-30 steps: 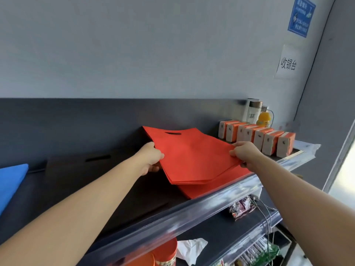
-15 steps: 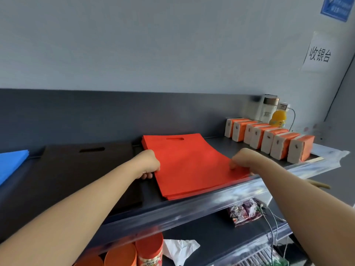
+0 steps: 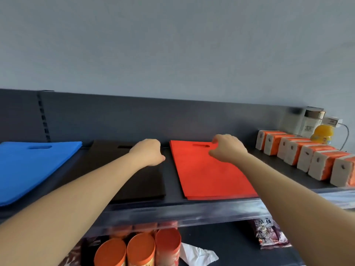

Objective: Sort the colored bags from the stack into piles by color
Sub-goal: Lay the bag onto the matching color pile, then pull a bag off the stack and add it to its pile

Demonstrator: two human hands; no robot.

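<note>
Three flat piles of bags lie side by side on the dark upper shelf (image 3: 172, 204). The blue pile (image 3: 28, 166) is at the left, the black pile (image 3: 146, 185) in the middle, the red pile (image 3: 207, 173) at the right. My left hand (image 3: 148, 152) is curled into a fist over the black pile's far right edge, with nothing visibly in it. Over the red pile, beside its handle slot, my right hand (image 3: 226, 148) has bent, spread fingers; whether they touch the top bag I cannot tell.
A row of orange-and-white boxes (image 3: 305, 156) stands right of the red pile, with a jar (image 3: 312, 121) and a yellow bottle (image 3: 323, 133) behind. Orange tubes (image 3: 142, 248), crumpled paper (image 3: 197, 254) and a snack packet (image 3: 269, 233) sit on the lower shelf.
The red pile, gripped at both sides and angled a second ago, now lies flat and square on the shelf. Both hands have let go and moved toward the back.
</note>
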